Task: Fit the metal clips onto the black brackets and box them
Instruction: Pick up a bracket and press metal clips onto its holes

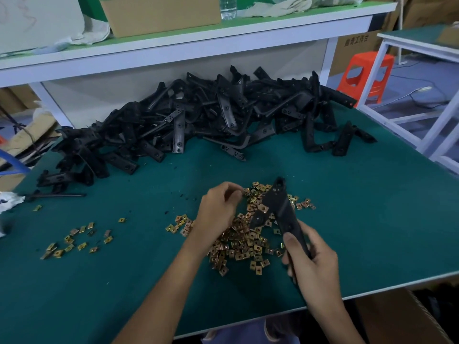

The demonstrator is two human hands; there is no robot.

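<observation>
Right hand grips black bracket near table edge; left hand curls over clips, grasp unclear.

L hand, R hand, bare forearms, pale blue-purple garment at btm edge

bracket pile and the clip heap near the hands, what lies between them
In the head view, only bare green mat with a few black specks lies between the bracket pile and the clip heap.
</observation>
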